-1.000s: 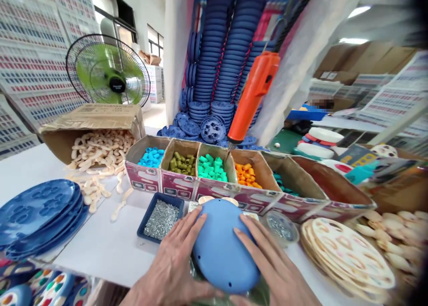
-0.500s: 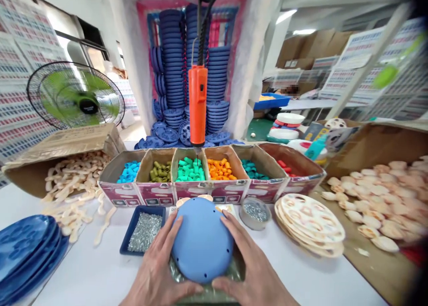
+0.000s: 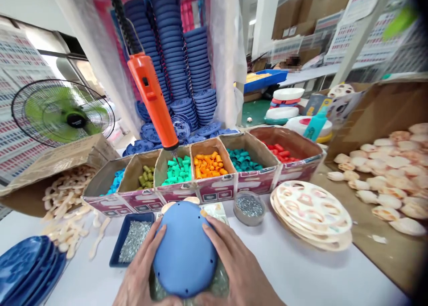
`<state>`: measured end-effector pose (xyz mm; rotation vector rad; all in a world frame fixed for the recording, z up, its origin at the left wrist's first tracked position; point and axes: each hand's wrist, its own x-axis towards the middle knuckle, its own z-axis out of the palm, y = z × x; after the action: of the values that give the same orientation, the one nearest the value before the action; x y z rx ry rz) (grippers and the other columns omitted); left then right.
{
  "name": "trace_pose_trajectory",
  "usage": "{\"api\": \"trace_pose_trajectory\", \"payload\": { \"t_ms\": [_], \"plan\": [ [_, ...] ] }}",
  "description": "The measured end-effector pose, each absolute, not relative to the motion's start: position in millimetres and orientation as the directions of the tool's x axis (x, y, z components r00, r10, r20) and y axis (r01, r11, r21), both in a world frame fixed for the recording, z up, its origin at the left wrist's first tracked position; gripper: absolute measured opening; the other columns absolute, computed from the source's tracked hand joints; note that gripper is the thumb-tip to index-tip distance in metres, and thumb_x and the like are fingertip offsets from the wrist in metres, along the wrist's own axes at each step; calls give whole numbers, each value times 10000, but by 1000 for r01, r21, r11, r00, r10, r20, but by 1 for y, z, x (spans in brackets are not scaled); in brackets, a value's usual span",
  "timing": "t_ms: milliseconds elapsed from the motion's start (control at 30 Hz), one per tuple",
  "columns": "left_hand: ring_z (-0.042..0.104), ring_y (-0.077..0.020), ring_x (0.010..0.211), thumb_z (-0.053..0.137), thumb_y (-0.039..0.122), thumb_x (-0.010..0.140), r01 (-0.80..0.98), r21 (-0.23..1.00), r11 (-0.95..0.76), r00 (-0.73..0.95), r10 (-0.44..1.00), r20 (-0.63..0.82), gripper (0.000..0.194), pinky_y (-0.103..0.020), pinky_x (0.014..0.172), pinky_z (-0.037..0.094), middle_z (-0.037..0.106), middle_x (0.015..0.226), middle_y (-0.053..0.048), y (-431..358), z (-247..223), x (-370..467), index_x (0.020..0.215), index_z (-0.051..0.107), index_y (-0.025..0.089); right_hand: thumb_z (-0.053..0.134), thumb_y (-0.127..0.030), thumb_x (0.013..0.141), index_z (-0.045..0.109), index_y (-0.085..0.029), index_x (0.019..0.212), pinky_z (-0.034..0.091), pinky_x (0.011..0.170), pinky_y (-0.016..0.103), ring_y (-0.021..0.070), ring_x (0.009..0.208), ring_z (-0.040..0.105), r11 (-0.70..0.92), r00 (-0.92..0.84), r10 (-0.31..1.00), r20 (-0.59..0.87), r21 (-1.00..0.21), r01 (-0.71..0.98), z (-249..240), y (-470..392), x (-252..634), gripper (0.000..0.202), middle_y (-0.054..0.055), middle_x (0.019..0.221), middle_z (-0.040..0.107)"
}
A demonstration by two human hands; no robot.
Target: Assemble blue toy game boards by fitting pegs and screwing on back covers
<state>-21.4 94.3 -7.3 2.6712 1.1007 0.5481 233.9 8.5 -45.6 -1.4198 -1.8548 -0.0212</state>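
A smooth blue rounded shell [image 3: 185,249] with small dark holes near its edge lies at the bottom centre, with cream-coloured pieces sticking out at its far edge. Around its left side curls my left hand [image 3: 142,266], while my right hand [image 3: 234,263] holds its right side. Both thumbs are at the near edge, partly cut off by the frame. Under the shell shows something clear and greenish. An orange electric screwdriver [image 3: 154,101] hangs tilted, its tip over the bin of light green pieces [image 3: 177,170].
Cardboard bins of orange [image 3: 209,164], teal and red pieces stand beyond. Screws fill a blue tray [image 3: 115,252] and a round tub [image 3: 249,208]. Cream discs [image 3: 314,208] lie right, blue plates [image 3: 26,270] left. A fan [image 3: 63,112] stands behind; a person is far back.
The view has tilted and shifted, so the screwdriver now hangs slanted and further left. Both hands still hold the blue shell, which appears slightly lower and further left.
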Motion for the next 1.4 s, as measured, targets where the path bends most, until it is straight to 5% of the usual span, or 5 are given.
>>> {"api": "trace_pose_trajectory", "payload": {
  "t_ms": [133,333,600,933,1400],
  "plan": [
    [431,-394,1433,528,852,763,643,216,-735,685,678,268,1018,-546,1104,479,334,1637,-137,96,0,-23,1586,265,314,546,-744,863,209,-123,1609,459,1102,552,400,1461,378,370,-121,830,544,-375,850,-38,15,229,1028,198,1620,336],
    [386,-294,1480,480,478,1006,640,138,-756,712,651,263,509,-521,1202,383,440,1591,-68,118,20,8,1474,458,281,523,-622,912,350,-67,1560,391,1118,671,433,1497,287,304,-132,905,403,-400,864,-22,22,217,871,215,1641,237],
    [574,-230,1324,330,351,1054,600,186,-778,784,618,57,446,-436,1144,456,612,1434,-108,158,46,67,1410,525,165,571,-579,888,320,-105,1580,338,1165,657,409,1511,269,231,-78,942,327,-463,856,-12,17,212,876,176,1658,224],
    [569,-226,1326,326,354,1052,593,190,-783,789,612,60,438,-433,1120,459,608,1444,-86,162,39,69,1409,531,202,476,-759,884,310,-202,1593,334,1152,671,418,1510,261,263,-86,920,383,-439,859,-23,18,214,916,137,1673,222],
    [593,-236,1295,395,379,1038,590,208,-781,782,616,97,402,-411,1101,478,643,1405,-42,162,36,70,1366,576,233,487,-769,874,330,-201,1585,336,1156,659,408,1507,271,257,-87,919,385,-417,872,-24,20,214,923,129,1669,247]
  ]
}}
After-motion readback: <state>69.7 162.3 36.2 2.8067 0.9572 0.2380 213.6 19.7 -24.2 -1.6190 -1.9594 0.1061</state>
